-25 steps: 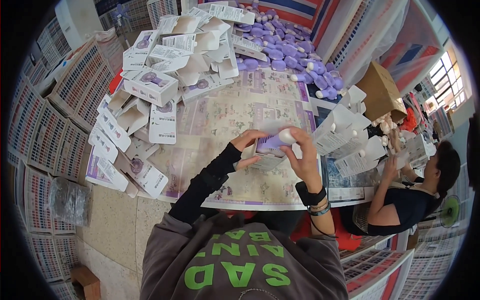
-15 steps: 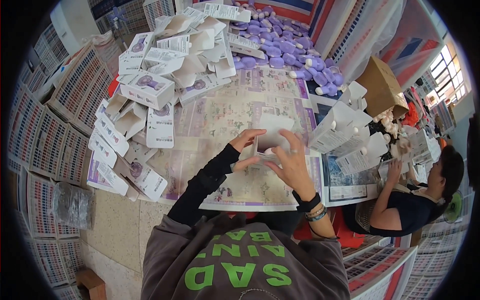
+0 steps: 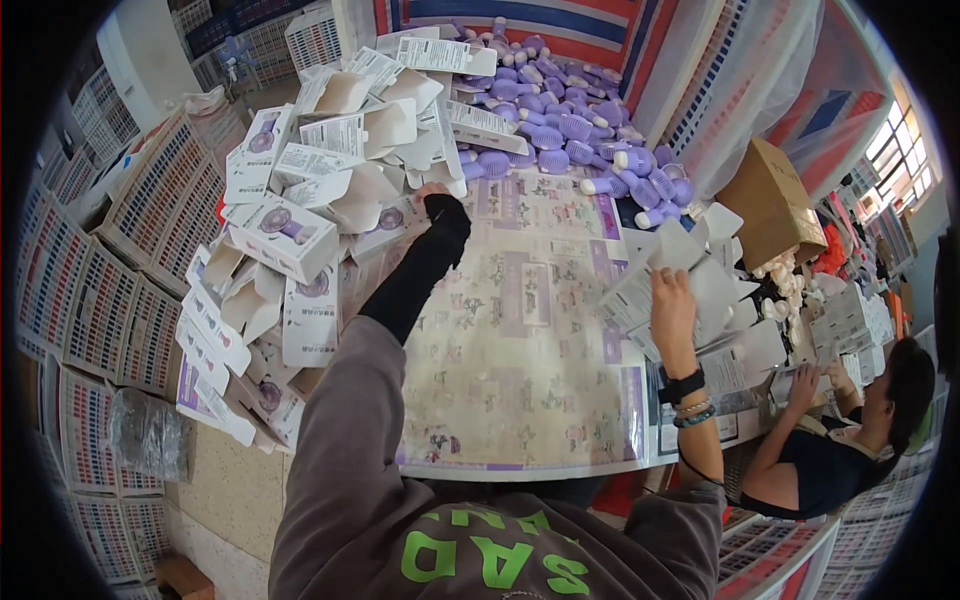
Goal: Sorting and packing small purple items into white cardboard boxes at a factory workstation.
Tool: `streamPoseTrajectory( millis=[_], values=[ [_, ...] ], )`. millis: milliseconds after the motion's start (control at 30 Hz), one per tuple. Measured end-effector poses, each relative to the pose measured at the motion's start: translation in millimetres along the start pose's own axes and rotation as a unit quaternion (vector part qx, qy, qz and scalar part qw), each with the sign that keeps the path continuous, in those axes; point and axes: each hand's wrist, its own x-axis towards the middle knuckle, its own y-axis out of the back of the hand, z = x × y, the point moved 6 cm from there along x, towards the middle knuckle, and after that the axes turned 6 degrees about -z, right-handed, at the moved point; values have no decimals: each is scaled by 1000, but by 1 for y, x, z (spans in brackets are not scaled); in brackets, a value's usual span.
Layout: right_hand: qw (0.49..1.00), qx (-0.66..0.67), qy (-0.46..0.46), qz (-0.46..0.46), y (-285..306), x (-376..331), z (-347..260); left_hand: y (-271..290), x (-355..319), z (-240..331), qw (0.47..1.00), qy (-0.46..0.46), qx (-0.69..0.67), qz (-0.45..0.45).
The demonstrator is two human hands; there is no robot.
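My left hand (image 3: 432, 190), in a black sleeve, reaches to the right edge of a heap of white cardboard boxes (image 3: 372, 228) printed with a purple handheld fan. Its fingers are mostly hidden by the wrist and the cartons. On the right, my right hand (image 3: 672, 305) has its fingers curled at the upper edge of an open white box (image 3: 630, 300), beside several other open white boxes (image 3: 712, 290). Many purple handheld fans (image 3: 575, 125) with white ends lie piled at the back of the table.
The patterned tabletop (image 3: 520, 330) lies between my arms. To the right a co-worker (image 3: 800, 455) handles white boxes, near a brown carton (image 3: 770, 205) and cream-coloured parts (image 3: 790, 280). Stacked crates (image 3: 120, 320) line the left side, and a striped sheet (image 3: 560, 30) hangs behind.
My hands have moved apart. The open box between them has left the middle of the table; my right hand is now at the boxes on the right, my left at the heap.
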Motion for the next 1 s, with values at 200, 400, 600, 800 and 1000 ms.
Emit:
streamPoseTrajectory(
  millis=[200,400,600,800,1000],
  values=[
    [989,-109,-94,-21,-10,-11,35,-69,35,-13,962,-22,-261,-81],
    [964,-192,-184,-18,8,39,1,-27,-40,-22,947,-111,-213,212],
    [983,61,-133,-110,-146,184,11,38,-147,-3,771,-423,-477,6],
    [998,-37,-49,-6,-277,215,36,-6,-216,1,795,-444,-407,-70],
    [981,-105,93,-134,-255,210,-3,-11,-303,-6,779,-342,-323,414]
  ],
)
